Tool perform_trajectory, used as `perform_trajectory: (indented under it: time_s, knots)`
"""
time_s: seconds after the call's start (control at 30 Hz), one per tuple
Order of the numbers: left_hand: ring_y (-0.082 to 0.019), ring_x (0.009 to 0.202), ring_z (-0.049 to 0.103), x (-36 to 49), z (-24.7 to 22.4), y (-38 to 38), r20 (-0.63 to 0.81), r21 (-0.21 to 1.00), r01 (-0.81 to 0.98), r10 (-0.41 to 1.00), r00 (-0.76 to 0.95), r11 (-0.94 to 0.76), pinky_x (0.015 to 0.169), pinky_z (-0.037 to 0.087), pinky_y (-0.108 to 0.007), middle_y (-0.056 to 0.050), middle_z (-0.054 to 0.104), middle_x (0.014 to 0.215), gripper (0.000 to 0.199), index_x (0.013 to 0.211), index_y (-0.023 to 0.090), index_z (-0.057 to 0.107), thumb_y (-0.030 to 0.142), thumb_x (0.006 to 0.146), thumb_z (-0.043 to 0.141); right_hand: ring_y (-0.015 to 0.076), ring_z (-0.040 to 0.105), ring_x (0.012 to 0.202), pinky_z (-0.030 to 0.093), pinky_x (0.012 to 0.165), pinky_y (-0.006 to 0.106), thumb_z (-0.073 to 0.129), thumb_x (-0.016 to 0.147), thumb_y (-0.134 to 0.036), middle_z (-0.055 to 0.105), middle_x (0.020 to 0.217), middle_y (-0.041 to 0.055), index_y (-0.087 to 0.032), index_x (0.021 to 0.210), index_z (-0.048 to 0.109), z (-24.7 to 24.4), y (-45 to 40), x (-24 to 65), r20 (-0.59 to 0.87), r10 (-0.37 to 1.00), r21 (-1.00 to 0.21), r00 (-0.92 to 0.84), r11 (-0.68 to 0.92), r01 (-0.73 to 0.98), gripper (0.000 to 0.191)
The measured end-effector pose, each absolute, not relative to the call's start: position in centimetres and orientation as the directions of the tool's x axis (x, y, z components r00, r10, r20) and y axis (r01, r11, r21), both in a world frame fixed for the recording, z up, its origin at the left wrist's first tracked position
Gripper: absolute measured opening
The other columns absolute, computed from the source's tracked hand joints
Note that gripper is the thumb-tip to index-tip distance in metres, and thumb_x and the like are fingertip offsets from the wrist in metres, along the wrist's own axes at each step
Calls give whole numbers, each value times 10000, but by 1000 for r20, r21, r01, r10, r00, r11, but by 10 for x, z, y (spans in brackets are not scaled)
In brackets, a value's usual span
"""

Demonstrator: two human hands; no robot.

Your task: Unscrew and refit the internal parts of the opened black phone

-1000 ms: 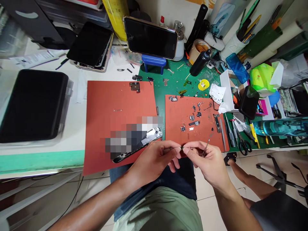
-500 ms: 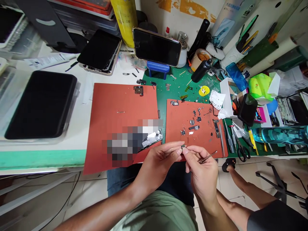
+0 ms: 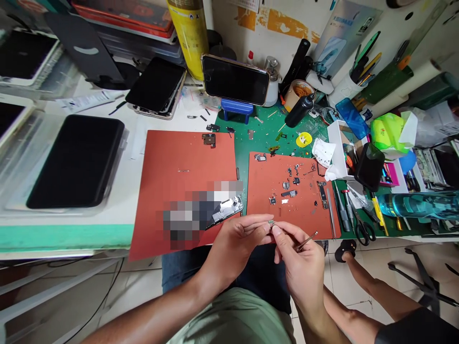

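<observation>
My left hand (image 3: 242, 239) pinches a tiny greenish part (image 3: 271, 222) between thumb and fingers. The thumb and index finger of my right hand (image 3: 296, 253) meet on the same part, and a thin metal tool (image 3: 307, 240) sticks out of that hand to the right. Both hands are over the front edge between two red mats. On the left mat (image 3: 165, 157) lies an opened phone (image 3: 229, 208), partly hidden by a pixelated patch. Several small phone parts (image 3: 286, 185) are spread on the right mat (image 3: 261, 177).
A phone (image 3: 235, 79) leans on a blue stand (image 3: 236, 107) at the back. Scissors (image 3: 365, 233), tools and a blue bottle (image 3: 416, 205) lie at right. A black case (image 3: 75, 162) sits at left. Another person's legs (image 3: 373, 282) show at lower right.
The view has shifted slightly, so the bench items appear lower and those on the left further right. The tiny part looks tilted differently between my fingertips, and the metal tool has shifted slightly.
</observation>
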State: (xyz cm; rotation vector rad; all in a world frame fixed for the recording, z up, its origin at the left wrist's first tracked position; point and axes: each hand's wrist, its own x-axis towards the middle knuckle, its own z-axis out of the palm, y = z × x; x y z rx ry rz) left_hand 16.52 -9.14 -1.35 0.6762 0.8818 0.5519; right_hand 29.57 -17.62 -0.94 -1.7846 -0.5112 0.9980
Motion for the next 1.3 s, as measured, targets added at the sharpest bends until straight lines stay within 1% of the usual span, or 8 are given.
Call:
perform_trajectory:
  time_s: [0.13,0.27,0.4,0.63,0.7,0.9,1.07,1.3]
  knots:
    - [-312,1062,849,165,-14,-91,-539,690,-175,660,523,702,976,713,-433,-75,882,1023,515,1116,181,851,541,773,986,120,544,603,475,591,272,801,979,-526,672,762,4,-220,1055,838,2,-180,308,-335,759,-932,559,-353,-79,318]
    - [-325,1072,855,161,-11,-88,-569,680,-154,648,506,717,1003,706,-443,-86,885,1034,469,1106,165,849,473,784,995,201,719,881,592,802,334,621,1094,-516,750,1044,84,-234,1028,850,15,-189,336,-221,823,-974,524,-211,-80,369]
    - [-309,1054,858,156,-9,-87,-618,661,-103,617,487,743,1047,689,-444,-83,886,1050,455,1120,161,849,414,777,1006,213,756,994,606,841,328,530,1149,-484,777,1116,80,-272,1105,819,11,-194,354,-63,829,-961,556,-200,190,361]
    - [-336,1145,840,155,-12,-89,-611,652,-119,612,503,749,1055,680,-433,-110,885,1096,486,1115,178,846,461,752,1001,213,795,985,650,847,316,686,1085,-312,800,1051,62,-263,1092,795,3,-188,366,85,956,-778,280,-112,618,120]
    - [-341,1144,839,156,-10,-87,-613,661,-102,613,498,744,1047,680,-434,-114,884,1100,465,1105,180,850,470,766,983,221,810,1013,684,853,322,736,1049,-239,807,1083,64,-260,1102,791,4,-189,371,110,961,-820,255,-57,570,80]
    - [-332,1104,839,160,-6,-82,-625,695,-27,622,473,719,975,683,-392,-87,885,1054,424,1074,185,855,457,762,946,225,843,1030,749,909,394,734,960,19,837,1095,43,-255,1186,767,-17,-183,360,243,923,-953,298,169,253,357]
    - [-295,1022,848,164,-9,-83,-610,712,-21,634,475,702,933,682,-367,-68,885,986,316,1019,190,843,417,802,869,242,841,1072,746,936,440,717,910,110,852,1145,59,-241,1254,746,-43,-170,355,373,904,-912,207,316,263,492]
    - [-237,984,847,164,-11,-84,-582,752,16,652,487,659,890,674,-294,-28,882,940,200,1016,210,848,332,869,789,234,837,1088,735,951,414,709,912,111,850,1151,57,-238,1227,746,-44,-168,361,332,930,-918,159,280,279,472]
